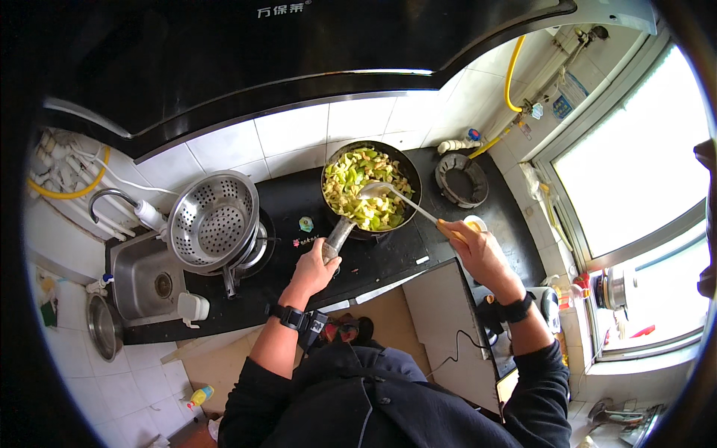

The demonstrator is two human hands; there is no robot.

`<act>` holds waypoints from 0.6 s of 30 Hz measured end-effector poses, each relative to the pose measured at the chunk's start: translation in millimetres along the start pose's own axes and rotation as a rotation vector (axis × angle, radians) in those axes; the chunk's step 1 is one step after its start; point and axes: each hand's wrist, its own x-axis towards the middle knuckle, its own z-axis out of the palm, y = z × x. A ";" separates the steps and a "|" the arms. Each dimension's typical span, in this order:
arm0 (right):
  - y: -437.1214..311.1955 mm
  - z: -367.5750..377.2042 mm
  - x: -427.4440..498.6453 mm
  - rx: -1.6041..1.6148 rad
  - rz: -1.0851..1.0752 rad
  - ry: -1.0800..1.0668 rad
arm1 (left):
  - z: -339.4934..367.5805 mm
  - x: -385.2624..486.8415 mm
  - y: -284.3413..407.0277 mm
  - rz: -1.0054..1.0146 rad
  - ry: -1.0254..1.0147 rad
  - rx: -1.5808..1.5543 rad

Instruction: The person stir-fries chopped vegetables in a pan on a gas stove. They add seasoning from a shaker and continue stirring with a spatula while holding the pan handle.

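Note:
My left hand (pixel 312 269) is closed around the handle (pixel 339 238) of a dark wok that stands at the back of the black counter. Chopped green vegetables with paler, yellowish pieces (pixel 358 173) fill the wok. My right hand (pixel 482 255) grips the handle of a metal cooking spoon (pixel 375 191), whose bowl rests among the food, near the wok's middle. Just beyond my right hand's fingers sits a small white bowl (pixel 476 222), partly hidden. The burner under the wok is mostly hidden.
A steel colander (pixel 215 221) sits over a pan on the left burner. Farther left is a steel sink (pixel 126 280) with a white container (pixel 192 307) at its edge. A round burner ring (pixel 462 180) lies right of the wok. The range hood (pixel 224 61) overhangs the counter.

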 end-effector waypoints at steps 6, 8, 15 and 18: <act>-0.1 28.6 -10.6 0.046 0.038 -0.077 | -1.2 -1.2 3.4 -0.027 -0.016 -0.013; 11.4 54.6 3.2 0.005 0.054 -0.085 | -2.6 -1.0 4.7 -0.051 -0.024 -0.008; 31.6 74.3 45.0 -0.013 0.059 0.083 | -6.3 -1.9 11.1 -0.105 -0.057 -0.007; 26.8 71.6 58.4 0.010 0.068 0.138 | -5.7 0.1 9.9 -0.095 -0.051 -0.006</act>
